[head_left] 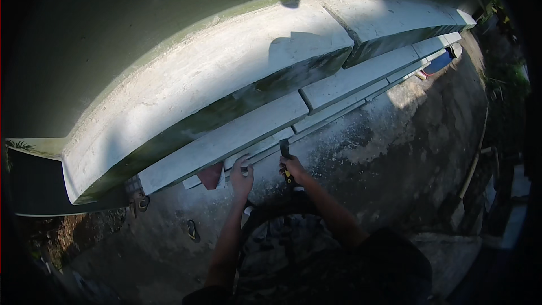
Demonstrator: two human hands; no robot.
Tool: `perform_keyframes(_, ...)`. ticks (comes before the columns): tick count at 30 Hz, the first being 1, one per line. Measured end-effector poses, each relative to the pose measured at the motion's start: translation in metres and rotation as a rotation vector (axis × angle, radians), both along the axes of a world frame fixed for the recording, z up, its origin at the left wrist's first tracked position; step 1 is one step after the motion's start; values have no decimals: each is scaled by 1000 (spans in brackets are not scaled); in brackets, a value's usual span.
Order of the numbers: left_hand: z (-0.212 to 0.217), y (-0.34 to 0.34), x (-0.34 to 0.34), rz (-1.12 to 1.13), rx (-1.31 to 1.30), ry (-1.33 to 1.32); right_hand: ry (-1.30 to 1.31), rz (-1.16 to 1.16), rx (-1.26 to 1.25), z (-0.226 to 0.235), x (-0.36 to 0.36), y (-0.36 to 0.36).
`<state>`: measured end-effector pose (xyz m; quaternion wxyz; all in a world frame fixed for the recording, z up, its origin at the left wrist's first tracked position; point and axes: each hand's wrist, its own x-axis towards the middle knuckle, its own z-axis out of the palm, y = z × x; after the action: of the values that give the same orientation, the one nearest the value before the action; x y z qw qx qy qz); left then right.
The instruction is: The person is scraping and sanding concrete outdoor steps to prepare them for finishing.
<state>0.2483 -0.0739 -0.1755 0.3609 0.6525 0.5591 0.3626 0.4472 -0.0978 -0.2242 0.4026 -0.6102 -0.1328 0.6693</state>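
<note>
My right hand is wrapped round the black-and-yellow handle of a hammer-like tool. Its dark head points away from me, just short of the pale blocks. To its left, my left hand has its fingers curled at the edge of a low whitish block. A small dark shape shows between those fingers, too small to name. Beside the left hand, a dark red angular piece rests against the blocks. Longer pale blocks lie end to end just beyond, with a narrow gap between two of them.
A wide pale concrete ledge, split by a joint, rises behind the blocks. Sandals lie on the stained concrete floor at the left. A blue object sits at the far right end of the row. My shadow falls on the ledge.
</note>
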Motion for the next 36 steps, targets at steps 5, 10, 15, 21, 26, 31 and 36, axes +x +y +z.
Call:
perform_keyframes(5,-8,13,15,-80,153,205,-97,34,-2,-6,0,-3)
perform_keyframes(10,-29,46,10,-291,78,516,-141,28,-57,-12,3,-7)
perform_keyframes(15,-60,49,8,-439,30,723,-275,50,-9,11,0,-4)
perform_keyframes(21,-63,54,6,-568,-123,733,-359,102,-21,7,8,6)
perform_keyframes(26,-56,49,15,-542,-128,860,-353,115,-93,3,12,16)
perform_keyframes(31,-55,52,14,-582,-211,876,-343,72,-106,0,4,14)
perform_keyframes(36,-53,51,15,-566,-210,926,-294,55,-141,-3,1,20)
